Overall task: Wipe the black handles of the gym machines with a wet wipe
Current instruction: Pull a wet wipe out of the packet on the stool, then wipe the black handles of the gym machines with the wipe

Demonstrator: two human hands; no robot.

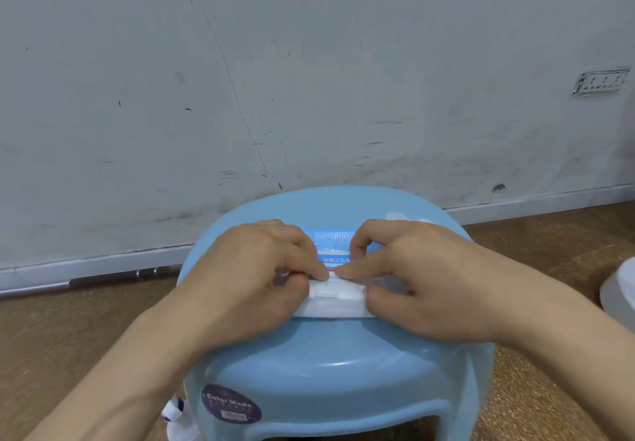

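Pinching at a wet wipe pack (335,303), both hands work at its top edge.

Left hand (254,269): grip narrow, fingers curled over the pack's left end, index tip on the white flap.

Right hand (422,279): grip narrow, thumb against the pack's right side, index tip on the same flap and touching the left index tip; the other fingers are curled above the blue label.

Whether the flap is lifted cannot be told.

The pack lies flat on the seat of a light blue plastic stool (330,372), directly between and under the two grips. A dark round sticker (231,406) sits on the stool's front.

Behind: scuffed grey wall (309,62), wall socket (601,82), metal bar (120,277) along the skirting, brown speckled floor (68,337). A white object (618,289) shows at the right edge, unidentified.
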